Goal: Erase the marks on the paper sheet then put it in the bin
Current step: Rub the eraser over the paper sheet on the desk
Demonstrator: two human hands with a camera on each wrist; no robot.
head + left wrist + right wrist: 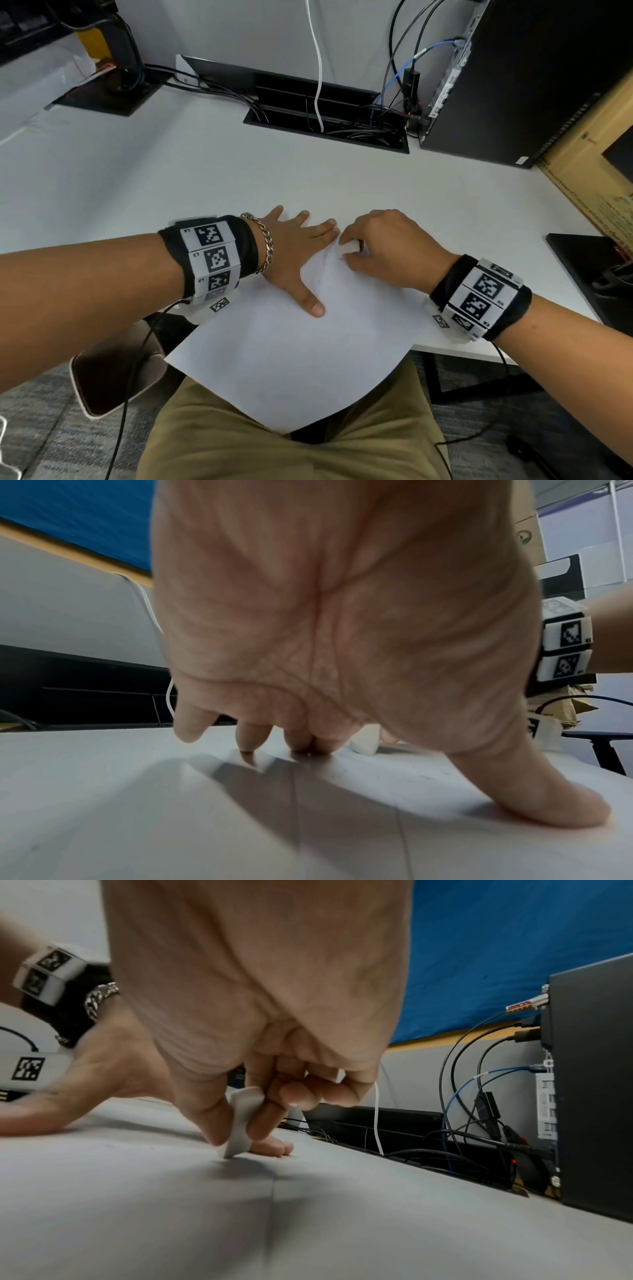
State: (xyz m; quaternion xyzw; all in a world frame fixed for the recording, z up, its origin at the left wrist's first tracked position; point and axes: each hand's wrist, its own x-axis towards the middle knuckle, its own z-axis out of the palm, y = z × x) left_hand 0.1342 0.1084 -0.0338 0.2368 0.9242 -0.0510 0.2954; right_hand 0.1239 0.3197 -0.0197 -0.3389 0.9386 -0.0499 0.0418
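A white paper sheet (291, 363) lies on the white desk, its near corner hanging over the desk edge above my lap. My left hand (301, 250) lies flat with fingers spread, pressing the sheet's far part down; its thumb (534, 796) rests on the paper. My right hand (383, 250) pinches a small white eraser (347, 249) between thumb and fingers, its tip touching the sheet just right of my left fingertips. In the right wrist view the eraser (241, 1121) stands nearly upright on the paper (308, 1218). Faint specks show on the sheet near the thumb. No bin is in view.
A black cable tray (325, 113) full of cables is set into the desk at the back. A black computer tower (513, 78) stands at the back right, with a cardboard box (589, 164) beside it. A dark flat object (589, 267) lies at the right edge.
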